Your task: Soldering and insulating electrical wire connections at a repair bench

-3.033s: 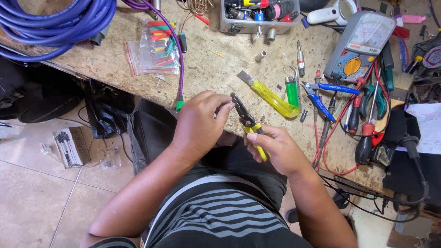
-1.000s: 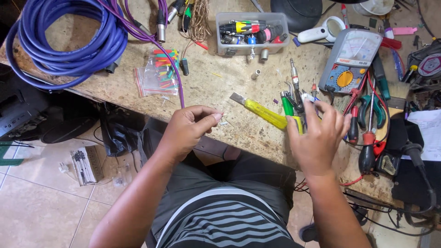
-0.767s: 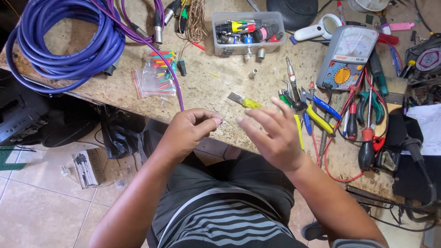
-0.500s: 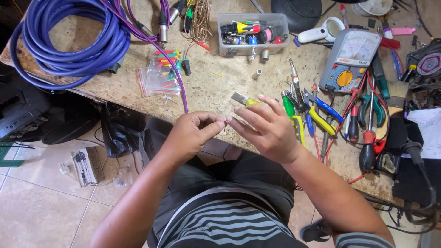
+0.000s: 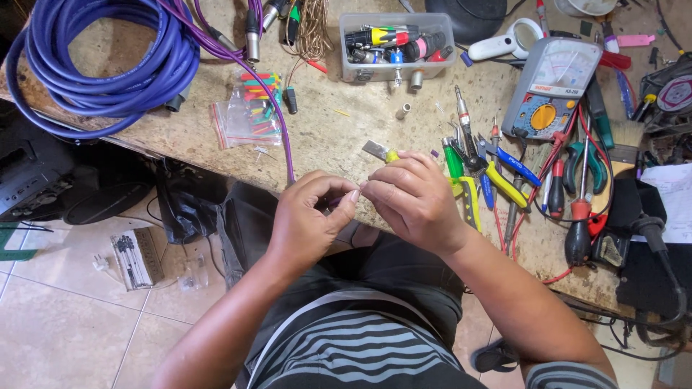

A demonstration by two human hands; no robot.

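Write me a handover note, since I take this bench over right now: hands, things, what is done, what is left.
Left hand: grip pinched on the end of the purple cable at the bench edge.
Right hand: fingertips meet the left's at that cable end; no tool in it.
Cable runs back to the coil at the far left.
Pliers lie beside the right hand, yellow knife just behind it.
Done: tool set down.
Left: the cable end, hidden by fingers.

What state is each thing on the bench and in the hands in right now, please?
Left hand: fingers pinched on the purple cable's end.
Right hand: fingers meeting the left fingertips at that end.
Purple cable: coiled on the bench, one end led to the hands.
Clear box: open, filled with connectors.
Multimeter: lying face up.
Yellow-handled pliers: lying on the bench, unheld.
Plastic bag: lying flat, coloured pieces inside.
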